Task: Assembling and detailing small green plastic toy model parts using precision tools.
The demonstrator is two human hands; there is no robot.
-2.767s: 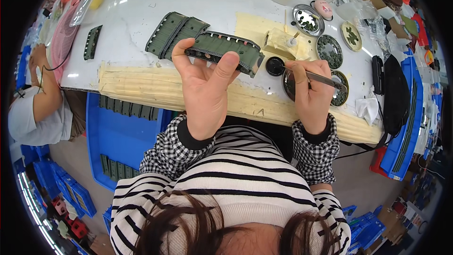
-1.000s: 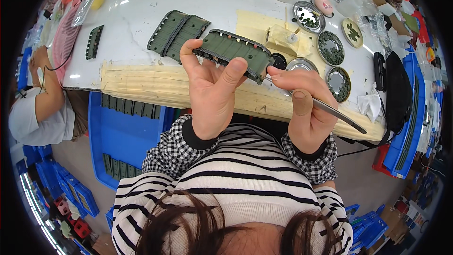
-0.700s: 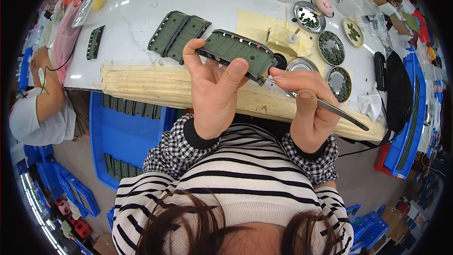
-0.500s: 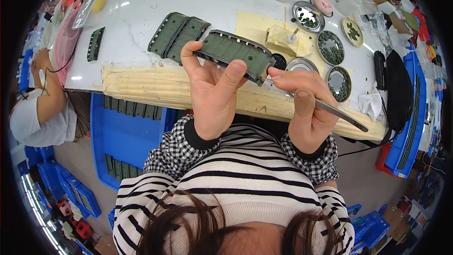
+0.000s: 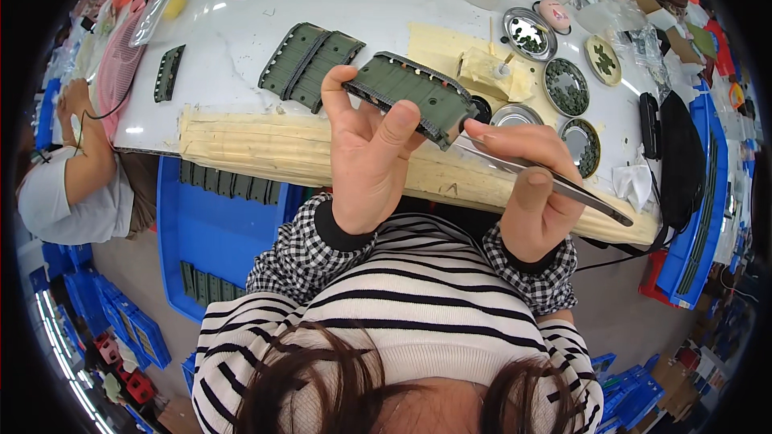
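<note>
Raised over the front edge of the table, a dark green ribbed plastic panel (image 5: 408, 90) is pinched along its sides by my left hand (image 5: 368, 162). Small pale and orange spots line its far edge. My right hand (image 5: 537, 185) grips metal tweezers (image 5: 572, 190), whose tips point at the panel's right end. Whether the tips touch the panel I cannot tell. Behind my left fingers, similar green panels (image 5: 308, 64) lie side by side on the table.
Right of the hands stand round dishes of small green parts (image 5: 566, 87) and a tape-wrapped block (image 5: 489, 72). A padded strip (image 5: 257, 138) covers the table's front edge. Below left, a blue bin (image 5: 217, 225) holds more panels. Another person's arm (image 5: 90, 149) rests at far left.
The tweezers and my right hand have drawn slightly right and down, and more of the tweezers' length shows. My left hand still holds the panel in nearly the same pose.
</note>
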